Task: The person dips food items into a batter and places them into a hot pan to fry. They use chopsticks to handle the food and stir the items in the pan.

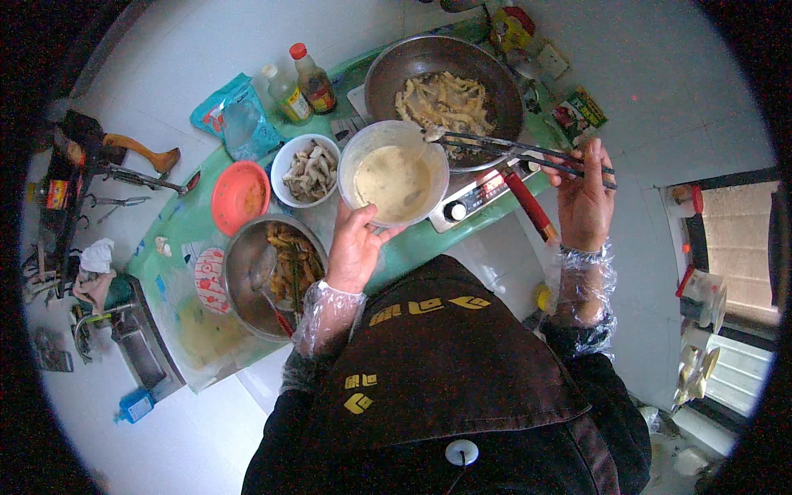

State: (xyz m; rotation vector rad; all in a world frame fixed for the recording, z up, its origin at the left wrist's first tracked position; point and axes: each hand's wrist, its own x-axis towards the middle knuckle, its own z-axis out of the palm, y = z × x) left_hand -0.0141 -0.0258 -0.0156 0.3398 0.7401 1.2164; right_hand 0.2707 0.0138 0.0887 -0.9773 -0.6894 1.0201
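Note:
My left hand [357, 250] holds a translucent plastic tub [347, 162] from below, tilted, with pale batter [391, 176] inside. In my right hand [585, 197] is a pair of dark chopsticks [526, 148]. Their tips grip a small batter-coated piece [434, 133] at the tub's right rim, beside the wok. Behind the tub, a wok [382, 77] holds many pale battered strips [447, 99] frying in it. The wok's red handle [528, 204] points toward me, over an induction cooker [471, 201] with a lit panel. Clear plastic sleeve covers wrap both my forearms.
Left of the tub stand a white bowl [279, 197] of sliced mushrooms [310, 171], a red plastic bowl [224, 192] and a steel basin [241, 291] with browned fried pieces. Two sauce bottles [314, 80] and a blue bag [238, 120] line the back. A sink [141, 352] lies far left.

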